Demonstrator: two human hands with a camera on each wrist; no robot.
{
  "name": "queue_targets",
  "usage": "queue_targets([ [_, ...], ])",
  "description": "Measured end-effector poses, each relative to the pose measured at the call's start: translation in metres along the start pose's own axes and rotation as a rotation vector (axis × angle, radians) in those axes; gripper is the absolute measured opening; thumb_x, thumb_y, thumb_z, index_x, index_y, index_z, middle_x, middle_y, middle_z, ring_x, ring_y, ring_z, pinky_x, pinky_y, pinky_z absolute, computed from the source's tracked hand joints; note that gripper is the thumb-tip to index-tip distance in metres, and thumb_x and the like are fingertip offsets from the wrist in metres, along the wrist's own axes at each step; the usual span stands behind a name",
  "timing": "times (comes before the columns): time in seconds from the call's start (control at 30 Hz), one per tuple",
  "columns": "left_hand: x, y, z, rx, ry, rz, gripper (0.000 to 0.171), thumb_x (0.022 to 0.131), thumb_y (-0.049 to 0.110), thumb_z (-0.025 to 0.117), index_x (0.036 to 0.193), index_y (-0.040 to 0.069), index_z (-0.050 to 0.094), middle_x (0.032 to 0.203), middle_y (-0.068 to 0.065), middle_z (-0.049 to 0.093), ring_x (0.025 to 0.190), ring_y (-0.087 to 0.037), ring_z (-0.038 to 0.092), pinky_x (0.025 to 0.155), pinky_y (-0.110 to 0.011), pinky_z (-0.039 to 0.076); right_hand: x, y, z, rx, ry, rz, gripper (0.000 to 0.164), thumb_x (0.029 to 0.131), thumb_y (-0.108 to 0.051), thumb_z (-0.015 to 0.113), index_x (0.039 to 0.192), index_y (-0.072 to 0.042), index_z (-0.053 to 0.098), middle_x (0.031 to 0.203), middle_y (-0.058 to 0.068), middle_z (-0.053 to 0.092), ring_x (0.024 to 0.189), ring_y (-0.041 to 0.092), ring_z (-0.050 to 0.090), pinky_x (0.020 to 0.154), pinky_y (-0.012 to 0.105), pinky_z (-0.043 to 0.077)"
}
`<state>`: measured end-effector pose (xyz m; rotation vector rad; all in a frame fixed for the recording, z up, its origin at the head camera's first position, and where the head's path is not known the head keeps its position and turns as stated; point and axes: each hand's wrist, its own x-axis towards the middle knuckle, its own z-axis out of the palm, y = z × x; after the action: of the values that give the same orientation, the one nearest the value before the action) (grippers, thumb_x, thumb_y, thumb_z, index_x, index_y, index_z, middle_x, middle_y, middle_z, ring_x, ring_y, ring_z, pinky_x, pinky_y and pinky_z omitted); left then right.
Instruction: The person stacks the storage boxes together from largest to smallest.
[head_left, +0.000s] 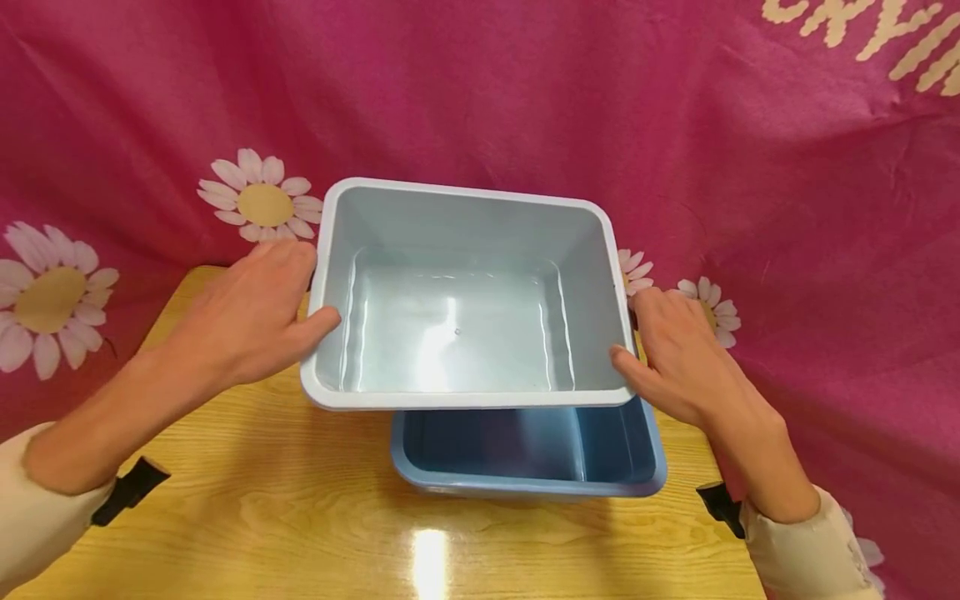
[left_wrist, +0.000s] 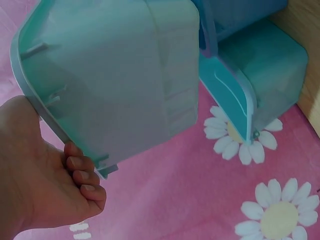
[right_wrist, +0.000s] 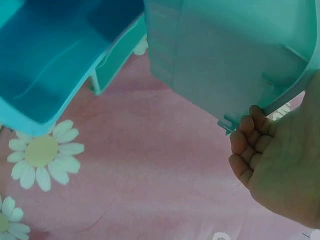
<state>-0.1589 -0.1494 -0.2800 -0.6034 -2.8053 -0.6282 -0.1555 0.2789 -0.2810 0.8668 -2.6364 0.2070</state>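
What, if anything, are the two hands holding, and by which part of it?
The light gray plastic bin, by its rim at the two short ends: left hand on one, right hand on the other.

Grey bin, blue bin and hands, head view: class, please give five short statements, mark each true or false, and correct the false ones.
1. The left hand holds the grey bin. True.
2. The grey bin hides part of the blue bin. True.
3. The right hand holds the blue bin. False: it holds the grey bin.
4. The grey bin is full. False: nothing shows inside it.
5. The cloth has white flowers on it. True.
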Motion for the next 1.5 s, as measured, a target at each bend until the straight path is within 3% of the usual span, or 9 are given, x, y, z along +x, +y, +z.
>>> queue_targets([
  [0.17,0.004,0.005,0.005,-0.011,-0.022,0.028,0.034,0.087,0.023,0.064,0.113,0.003,0.056,0.106,-0.011,0.058,0.096,-0.028,0.051,0.077,-0.046,0.047,-0.01,0.004,-0.005,0.01,-0.035,0.024,0.022,0.079,-0.022,0.056,0.088,-0.006,0.044,0.075,0.002,0.039,0.073,0.022,0.04,0.073,0.04,0.028],
  [0.6,0.009,0.017,0.018,-0.031,-0.064,0.094,0.039,0.086,0.026,0.067,0.114,0.002,0.054,0.106,-0.012,0.058,0.094,-0.028,0.05,0.076,-0.042,0.044,-0.033,0.013,-0.011,0.01,-0.051,0.069,0.022,0.078,-0.018,0.058,0.087,-0.005,0.042,0.075,0.001,0.036,0.073,0.021,0.038,0.072,0.038,0.028],
  [0.83,0.01,0.022,0.025,-0.053,-0.07,0.092,0.042,0.085,0.025,0.069,0.117,0.002,0.055,0.106,-0.012,0.058,0.092,-0.027,0.051,0.072,-0.04,0.046,-0.042,0.014,-0.013,0.002,-0.074,0.099,0.026,0.08,-0.019,0.059,0.096,-0.003,0.046,0.078,0.002,0.041,0.077,0.023,0.041,0.074,0.04,0.029],
  [1.5,0.013,0.027,0.041,-0.056,-0.093,0.126,0.032,0.087,0.026,0.064,0.107,0.004,0.054,0.097,-0.009,0.056,0.087,-0.025,0.05,0.07,-0.037,0.042,-0.058,0.017,-0.013,-0.028,-0.11,0.134,0.028,0.08,-0.02,0.061,0.097,-0.004,0.046,0.08,0.002,0.043,0.077,0.023,0.04,0.072,0.039,0.029],
])
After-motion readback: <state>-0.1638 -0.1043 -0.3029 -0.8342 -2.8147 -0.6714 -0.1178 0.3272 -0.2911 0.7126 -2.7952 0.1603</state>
